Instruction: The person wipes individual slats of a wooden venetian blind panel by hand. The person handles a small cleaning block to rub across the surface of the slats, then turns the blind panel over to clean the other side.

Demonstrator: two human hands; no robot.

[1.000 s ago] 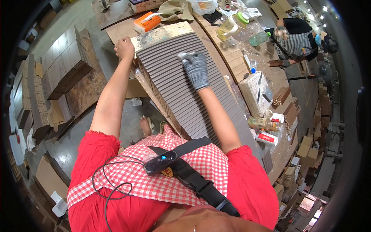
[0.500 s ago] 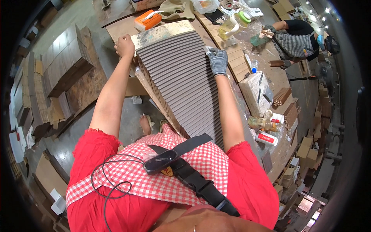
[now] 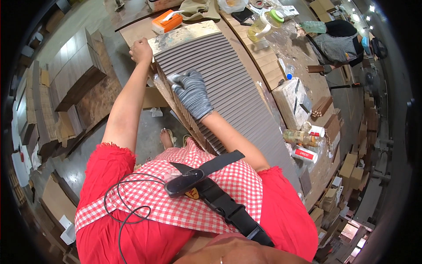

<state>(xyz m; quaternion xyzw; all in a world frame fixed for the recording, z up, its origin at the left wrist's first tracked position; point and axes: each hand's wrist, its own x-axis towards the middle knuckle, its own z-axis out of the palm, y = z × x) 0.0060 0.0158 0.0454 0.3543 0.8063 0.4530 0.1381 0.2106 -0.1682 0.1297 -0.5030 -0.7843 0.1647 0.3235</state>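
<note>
A wide row of grey-brown grooved strips (image 3: pixel 233 79) lies side by side on the bench before me. A pale, paint-stained board (image 3: pixel 189 35) runs along their far end. At that board's left corner is my bare left hand (image 3: pixel 141 51), its fingers curled in against the edge; what they grip, if anything, is hidden. My right hand (image 3: pixel 193 94), in a grey knitted glove, is closed over the left side of the strips. A small white piece (image 3: pixel 176 79) shows at its fingertips, pressed to the strips; its kind is unclear.
Beyond the strips are an orange tissue pack (image 3: pixel 167 23) and a green-lidded jug (image 3: pixel 266 25). A white block (image 3: pixel 290 103), cans (image 3: pixel 304 154) and bundled brown strips (image 3: pixel 322 106) lie to the right. Stacked boards (image 3: pixel 77 66) stand left. A co-worker (image 3: pixel 336 44) is at the far right.
My right hand has swept from the right side of the strips across to the left side, with the white piece. My left hand stays at the corner.
</note>
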